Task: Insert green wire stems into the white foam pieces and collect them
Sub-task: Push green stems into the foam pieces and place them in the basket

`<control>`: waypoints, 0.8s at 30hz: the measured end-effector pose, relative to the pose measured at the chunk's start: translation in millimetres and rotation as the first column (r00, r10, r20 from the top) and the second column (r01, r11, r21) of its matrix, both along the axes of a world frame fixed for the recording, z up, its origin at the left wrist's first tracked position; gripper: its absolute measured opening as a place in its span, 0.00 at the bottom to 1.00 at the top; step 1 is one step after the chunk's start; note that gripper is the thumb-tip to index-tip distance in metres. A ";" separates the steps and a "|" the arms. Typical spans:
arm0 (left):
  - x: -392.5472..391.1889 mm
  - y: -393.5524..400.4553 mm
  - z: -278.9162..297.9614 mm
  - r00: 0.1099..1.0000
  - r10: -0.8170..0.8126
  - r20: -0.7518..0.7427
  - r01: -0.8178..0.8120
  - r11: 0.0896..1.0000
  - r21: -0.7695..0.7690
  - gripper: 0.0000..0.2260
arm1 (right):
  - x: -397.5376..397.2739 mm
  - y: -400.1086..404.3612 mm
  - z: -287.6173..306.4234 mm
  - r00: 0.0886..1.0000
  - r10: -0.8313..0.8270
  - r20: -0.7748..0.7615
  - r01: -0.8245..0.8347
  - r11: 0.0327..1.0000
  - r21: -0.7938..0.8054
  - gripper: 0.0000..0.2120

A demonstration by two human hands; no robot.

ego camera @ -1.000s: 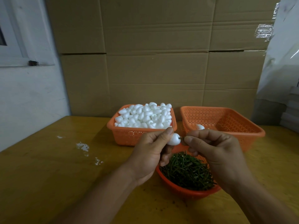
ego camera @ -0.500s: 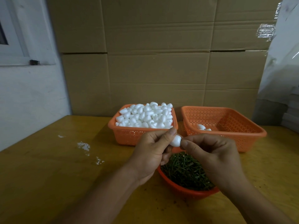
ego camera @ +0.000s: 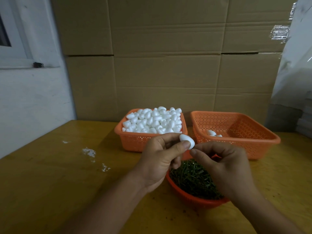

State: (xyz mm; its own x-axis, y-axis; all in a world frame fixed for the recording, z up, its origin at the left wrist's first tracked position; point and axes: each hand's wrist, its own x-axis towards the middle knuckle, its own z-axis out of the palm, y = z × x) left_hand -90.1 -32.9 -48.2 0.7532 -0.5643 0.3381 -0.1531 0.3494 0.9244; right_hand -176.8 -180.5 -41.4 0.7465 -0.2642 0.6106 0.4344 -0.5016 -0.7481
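A foam piece [ego camera: 187, 141] is pinched by the left hand [ego camera: 162, 157] at frame centre; the right hand [ego camera: 226, 168] is curled at its tip, any stem hidden. Foam [ego camera: 153, 120] is heaped in the left basket [ego camera: 135, 141]; a few pieces [ego camera: 213, 133] lie in the right basket [ego camera: 263, 142]. Stems [ego camera: 192, 179] fill the bowl [ego camera: 194, 199]. A wooden table [ego camera: 59, 174] is backed by cardboard [ego camera: 168, 65].

left hand [ego camera: 157, 159] pinching foam piece [ego camera: 187, 141], right hand [ego camera: 226, 166] touching it
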 end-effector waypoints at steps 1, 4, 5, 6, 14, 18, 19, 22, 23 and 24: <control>-0.1 -0.1 0.0 1.000 0.006 0.008 -0.006 1.000 -0.001 0.08 | 0.2 0.7 -0.6 1.000 0.005 0.004 -0.005 1.000 0.002 0.07; 0.2 0.0 -0.1 0.999 0.028 0.033 -0.028 1.000 0.004 0.07 | 0.7 3.0 -1.3 0.999 0.027 0.024 -0.027 1.000 0.013 0.07; 0.1 -0.1 -0.2 0.999 0.034 0.041 -0.035 0.999 0.007 0.07 | 0.6 4.0 -1.2 0.999 0.038 0.033 -0.038 0.999 0.017 0.07; 0.0 -0.4 -0.3 0.998 0.040 0.049 -0.040 0.999 0.008 0.08 | 0.2 5.1 -0.5 0.998 0.049 0.038 -0.050 0.998 0.024 0.06; -2.1 -1.3 -1.1 0.981 0.084 0.175 -0.093 0.995 0.045 0.06 | -1.2 2.8 -0.6 1.000 -0.007 0.002 0.007 0.999 0.039 0.03; -3.9 -0.7 -0.1 0.968 0.086 0.235 -0.104 0.992 0.068 0.08 | -1.2 4.7 -0.9 1.000 -0.002 0.012 0.002 1.000 0.032 0.04; -4.1 -0.6 -0.2 0.965 0.088 0.247 -0.110 0.991 0.074 0.08 | -0.7 4.8 -1.6 1.000 -0.004 0.012 0.004 1.000 0.028 0.05; -4.4 -1.1 -1.2 0.953 0.101 0.285 -0.131 0.988 0.086 0.07 | 0.2 5.8 -2.3 1.000 -0.003 0.012 0.003 1.000 0.022 0.07; -4.5 -1.2 -1.5 0.948 0.109 0.298 -0.141 0.986 0.089 0.07 | 0.5 5.9 -2.9 1.000 0.000 0.015 0.000 1.000 0.018 0.07; -4.4 -1.4 -1.7 0.943 0.116 0.312 -0.151 0.985 0.089 0.07 | 0.8 6.3 -3.0 1.000 0.002 0.013 -0.003 1.000 0.019 0.07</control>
State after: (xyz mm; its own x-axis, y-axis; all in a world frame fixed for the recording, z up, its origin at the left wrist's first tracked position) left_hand -94.5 -34.3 -49.9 0.6950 -0.5127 0.5041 -0.4711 0.2050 0.8579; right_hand -176.0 -174.2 -44.5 0.7394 -0.2741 0.6150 0.4452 -0.4861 -0.7520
